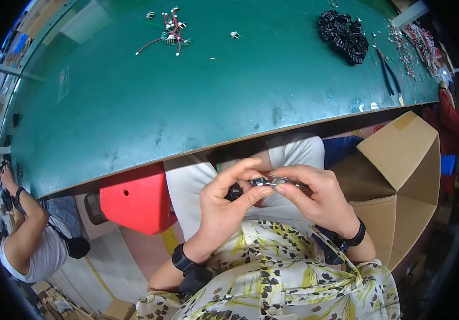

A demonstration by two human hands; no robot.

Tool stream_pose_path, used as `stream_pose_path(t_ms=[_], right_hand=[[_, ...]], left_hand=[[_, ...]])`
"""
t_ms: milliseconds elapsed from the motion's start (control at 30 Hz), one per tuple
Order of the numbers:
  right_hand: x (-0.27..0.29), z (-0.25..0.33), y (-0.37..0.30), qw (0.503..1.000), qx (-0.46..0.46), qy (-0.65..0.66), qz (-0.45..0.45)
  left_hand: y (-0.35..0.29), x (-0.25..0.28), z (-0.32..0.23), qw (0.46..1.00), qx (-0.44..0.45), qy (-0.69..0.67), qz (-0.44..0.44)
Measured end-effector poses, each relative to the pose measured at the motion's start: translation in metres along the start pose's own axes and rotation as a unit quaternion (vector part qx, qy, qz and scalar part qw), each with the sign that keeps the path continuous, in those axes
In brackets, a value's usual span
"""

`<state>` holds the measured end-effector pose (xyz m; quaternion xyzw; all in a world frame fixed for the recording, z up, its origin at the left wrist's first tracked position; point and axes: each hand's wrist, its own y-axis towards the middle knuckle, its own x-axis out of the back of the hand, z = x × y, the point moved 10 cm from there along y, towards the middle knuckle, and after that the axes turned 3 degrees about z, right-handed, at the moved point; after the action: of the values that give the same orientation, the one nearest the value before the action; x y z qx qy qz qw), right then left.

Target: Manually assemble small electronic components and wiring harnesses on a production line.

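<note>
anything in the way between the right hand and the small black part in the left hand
Nothing visible: the right hand, pinching a slim metal tool, is right beside the small black part held in the left hand. Whether the tool touches it is too small to tell.

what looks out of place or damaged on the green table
Nothing looks clearly broken, but one small white part lies apart, right of the red-wired cluster, like a stray, and dark smudges mark the green tabletop toward its near edge.
</note>
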<state>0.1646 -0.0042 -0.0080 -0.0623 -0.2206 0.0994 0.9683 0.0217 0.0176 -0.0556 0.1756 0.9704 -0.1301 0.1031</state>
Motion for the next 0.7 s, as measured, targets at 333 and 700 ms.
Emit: stream_pose_path(t_ms=[333, 700], right_hand=[[-0.006, 0.005, 0.0, 0.997, 0.025, 0.063, 0.045], [0.001, 0.02, 0.001, 0.993, 0.082, -0.084, -0.02]], left_hand=[[-0.005, 0.001, -0.019, 0.993, -0.058, 0.093, 0.031], [0.001, -0.005, -0.025, 0.99, -0.05, 0.123, 0.046]])
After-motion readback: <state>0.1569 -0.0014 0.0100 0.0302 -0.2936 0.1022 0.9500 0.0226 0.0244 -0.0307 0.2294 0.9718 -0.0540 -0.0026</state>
